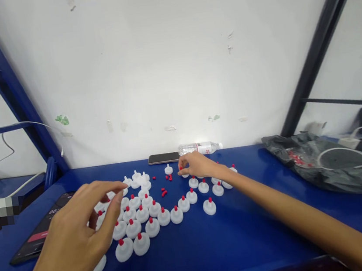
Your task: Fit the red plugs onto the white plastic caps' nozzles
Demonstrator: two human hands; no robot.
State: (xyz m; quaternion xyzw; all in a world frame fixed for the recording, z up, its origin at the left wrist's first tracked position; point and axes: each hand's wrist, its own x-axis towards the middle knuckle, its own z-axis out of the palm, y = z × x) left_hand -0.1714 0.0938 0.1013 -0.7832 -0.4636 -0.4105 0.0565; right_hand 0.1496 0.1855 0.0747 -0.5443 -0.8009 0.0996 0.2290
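My right hand (197, 164) reaches to the back of the blue table. Its thumb and fingertips are closed around a small red tip cap (181, 169) on a white nozzle cap (185, 175). My left hand (80, 227) hovers at the left over the white nozzle caps, thumb and index finger curved and slightly apart, with nothing visible between them. Many round white nozzle caps with red tips, such as this one (141, 243), stand upright in a cluster. Several at the back left (136, 176) have bare white spouts. Loose red tip caps (164, 192) lie mid-table.
A phone (163, 158) and a clear plastic bottle (200, 148) lie against the wall. At the left is a larger phone (41, 232) with its screen lit. A dark plastic bag (324, 170) holding red pieces lies at the right. Blue frame posts (13, 85) rise at the left.
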